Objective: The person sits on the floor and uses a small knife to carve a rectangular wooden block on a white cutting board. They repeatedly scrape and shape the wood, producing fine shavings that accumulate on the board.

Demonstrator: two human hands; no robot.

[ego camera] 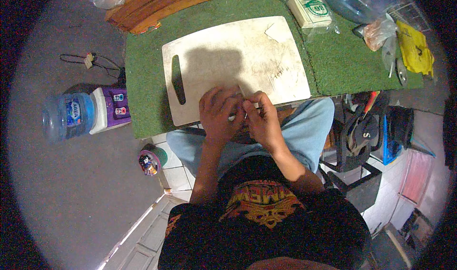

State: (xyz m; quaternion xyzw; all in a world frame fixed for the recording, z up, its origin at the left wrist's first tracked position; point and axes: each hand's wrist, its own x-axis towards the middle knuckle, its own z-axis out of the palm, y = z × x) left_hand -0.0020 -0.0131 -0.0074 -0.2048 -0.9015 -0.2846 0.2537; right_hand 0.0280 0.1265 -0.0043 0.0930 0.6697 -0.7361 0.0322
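Observation:
My left hand [222,109] and my right hand [263,119] meet over the near edge of a worn white plastic cutting board [221,38]. Curled fingers on both sides pinch a small whitish thing [232,118], mostly hidden by the hands and too small to name. The right thumb and index finger press together close to the left fingertips. A thin pale sliver [242,90] sticks up between the hands; I cannot tell what it is. Dark marks or scraps [284,73] show on the board's right side, below a small pale paper-like piece [273,32].
Green carpet-like cloth [142,81] covers the table. Around the board are a wooden piece [171,2], a wrapped paper stack [310,10] and a yellow plastic bag [414,48]. A water jug [71,114] and a waste basket [151,161] stand left; a cap [361,134] is right.

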